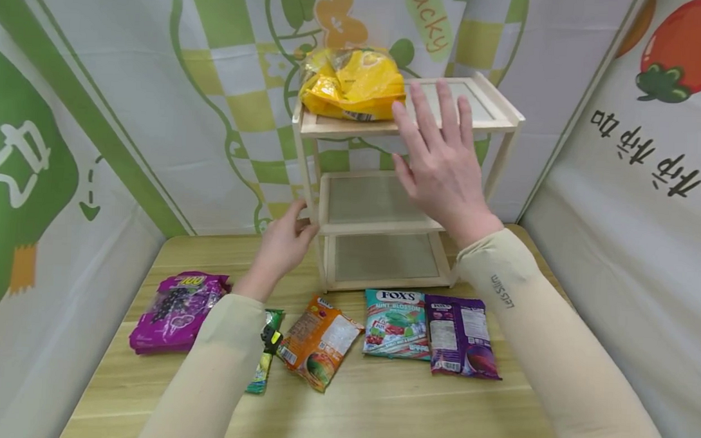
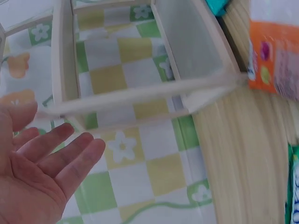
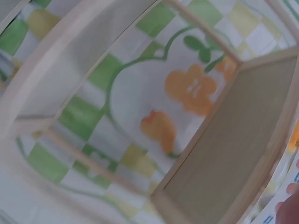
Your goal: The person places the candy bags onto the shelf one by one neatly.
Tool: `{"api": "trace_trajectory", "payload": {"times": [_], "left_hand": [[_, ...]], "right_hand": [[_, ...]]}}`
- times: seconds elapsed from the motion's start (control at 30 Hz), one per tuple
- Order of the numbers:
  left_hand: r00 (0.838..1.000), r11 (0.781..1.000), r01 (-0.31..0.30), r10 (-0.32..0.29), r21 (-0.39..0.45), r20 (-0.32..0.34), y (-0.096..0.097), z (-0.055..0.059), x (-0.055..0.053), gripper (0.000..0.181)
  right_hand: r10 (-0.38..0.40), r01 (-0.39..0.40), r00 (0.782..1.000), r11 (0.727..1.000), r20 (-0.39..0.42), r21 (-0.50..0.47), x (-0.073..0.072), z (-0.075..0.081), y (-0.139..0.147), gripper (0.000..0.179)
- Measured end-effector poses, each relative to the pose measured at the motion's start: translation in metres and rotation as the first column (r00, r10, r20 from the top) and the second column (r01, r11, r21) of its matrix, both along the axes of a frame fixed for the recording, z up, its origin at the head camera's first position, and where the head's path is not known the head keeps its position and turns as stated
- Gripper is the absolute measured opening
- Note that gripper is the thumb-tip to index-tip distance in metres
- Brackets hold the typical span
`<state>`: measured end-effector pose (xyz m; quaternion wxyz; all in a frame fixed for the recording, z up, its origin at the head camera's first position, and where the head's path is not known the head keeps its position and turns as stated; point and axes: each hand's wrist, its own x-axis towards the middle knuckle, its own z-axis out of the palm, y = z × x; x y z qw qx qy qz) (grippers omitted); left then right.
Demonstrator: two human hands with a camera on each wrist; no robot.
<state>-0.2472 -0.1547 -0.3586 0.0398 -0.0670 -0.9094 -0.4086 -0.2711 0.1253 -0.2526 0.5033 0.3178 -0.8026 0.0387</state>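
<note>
A small wooden three-tier rack [image 1: 379, 231] stands at the back of the table. My left hand [image 1: 282, 245] is beside its left post, and in the left wrist view that hand's loosely bent fingers [image 2: 77, 163] are near the post with nothing held in them. My right hand [image 1: 445, 167] is raised before the top shelf, fingers spread and palm toward the rack. Its fingertips overlap the shelf's front edge in the head view. On the left half of the top shelf sits a clear bag of yellow packets [image 1: 355, 84], just left of the right fingertips.
In front of the rack lie an orange candy bag [image 1: 320, 340], a teal FOX'S mint bag [image 1: 397, 324] and a purple candy bag [image 1: 462, 336]. A magenta grape bag [image 1: 179, 313] is at left, and a green packet [image 1: 261, 370] is partly behind the left sleeve. Printed cloth walls surround the table.
</note>
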Motion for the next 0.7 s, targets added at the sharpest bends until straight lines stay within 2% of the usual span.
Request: {"api": "trace_trajectory", "payload": {"times": [0.23, 0.37, 0.47, 0.57, 0.7], "left_hand": [[0.999, 0.990, -0.028, 0.034, -0.135, 0.043, -0.031, -0.004, 0.013, 0.060], [0.997, 0.978, -0.047, 0.057, -0.204, 0.043, -0.049, -0.011, 0.018, 0.059], [0.994, 0.962, -0.073, 0.091, -0.265, 0.054, -0.063, -0.017, 0.023, 0.059], [0.989, 0.940, -0.095, 0.126, -0.329, 0.073, -0.078, -0.024, 0.027, 0.058], [0.980, 0.919, -0.113, 0.165, -0.378, 0.110, -0.096, -0.033, 0.033, 0.059]], "right_hand": [[-0.077, 0.091, 0.990, 0.990, 0.121, -0.112, -0.001, -0.009, 0.041, 0.068], [-0.105, 0.126, 0.986, 0.979, 0.133, -0.161, -0.002, -0.016, 0.058, 0.067], [-0.121, 0.152, 0.982, 0.960, 0.142, -0.237, -0.002, -0.023, 0.068, 0.066], [-0.111, 0.160, 0.980, 0.933, 0.166, -0.323, -0.002, -0.030, 0.075, 0.066], [-0.017, 0.079, 0.989, 0.900, 0.147, -0.429, -0.004, -0.038, 0.080, 0.068]]}}
